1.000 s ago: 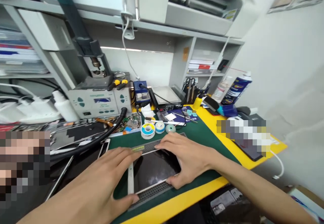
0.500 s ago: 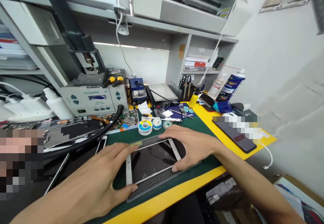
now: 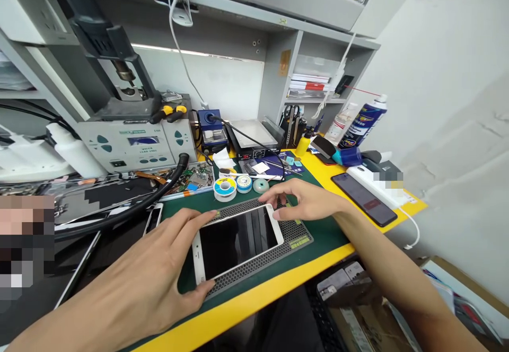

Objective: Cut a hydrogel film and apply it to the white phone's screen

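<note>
A white-framed smartphone (image 3: 240,239) lies screen up, its display dark, on a grey honeycomb-patterned pad (image 3: 299,231). My left hand (image 3: 163,254) spans the phone's left end, with the thumb at the near edge and the fingers at the far edge. At the far right corner, my right hand (image 3: 312,198) has its thumb and fingertips closed about the phone's corner. Beneath the pad spreads a green work mat (image 3: 326,227). Just behind the pad stand a blue-and-yellow-labelled spool (image 3: 225,188) and smaller round containers.
A hot-air station (image 3: 131,145) and its black hose (image 3: 167,182) stand at left. Behind are a soldering iron station (image 3: 213,129) and a flat heating plate (image 3: 254,137). Another phone (image 3: 363,198) and a spray can (image 3: 363,124) are at right. A yellow strip (image 3: 254,307) edges the table.
My right hand has drawn from around the phone's right end up to its far corner, uncovering the pad's right part. My left hand stays at the left end. The view has shifted.
</note>
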`<state>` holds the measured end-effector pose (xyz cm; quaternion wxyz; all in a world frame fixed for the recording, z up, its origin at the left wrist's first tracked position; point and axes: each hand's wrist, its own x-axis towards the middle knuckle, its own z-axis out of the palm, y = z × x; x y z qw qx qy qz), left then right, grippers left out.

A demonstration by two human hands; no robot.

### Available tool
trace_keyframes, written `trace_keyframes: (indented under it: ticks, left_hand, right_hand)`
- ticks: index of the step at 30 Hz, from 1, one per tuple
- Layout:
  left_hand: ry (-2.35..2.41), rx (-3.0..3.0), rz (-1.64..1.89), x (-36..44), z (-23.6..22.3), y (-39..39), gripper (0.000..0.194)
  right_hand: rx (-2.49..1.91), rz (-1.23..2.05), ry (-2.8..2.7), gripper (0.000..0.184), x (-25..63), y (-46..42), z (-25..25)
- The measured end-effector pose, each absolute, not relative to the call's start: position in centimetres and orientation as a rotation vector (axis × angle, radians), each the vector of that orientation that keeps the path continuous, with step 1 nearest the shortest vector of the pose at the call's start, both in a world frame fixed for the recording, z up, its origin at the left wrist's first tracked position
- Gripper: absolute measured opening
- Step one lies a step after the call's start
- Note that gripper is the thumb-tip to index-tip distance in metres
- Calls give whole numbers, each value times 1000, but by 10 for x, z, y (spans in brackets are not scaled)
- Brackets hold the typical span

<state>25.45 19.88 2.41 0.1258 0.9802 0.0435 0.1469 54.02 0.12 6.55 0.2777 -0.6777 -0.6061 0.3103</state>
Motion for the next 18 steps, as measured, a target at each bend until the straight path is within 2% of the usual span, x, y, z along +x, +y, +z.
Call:
trace_keyframes:
  ticks: [5, 8, 18]
  left_hand:
    - [141, 2919, 317, 254, 31, 196, 72]
    - [136, 2922, 311, 255, 35, 194, 70]
    - [119, 2897, 275, 256, 28, 200, 78]
  right_hand:
    - [-1721, 1001, -1502, 41, 543, 5, 59]
    - [-1733, 993, -1457, 38, 542, 8, 53]
    - [-1712, 1010, -1399, 37, 543, 14, 46]
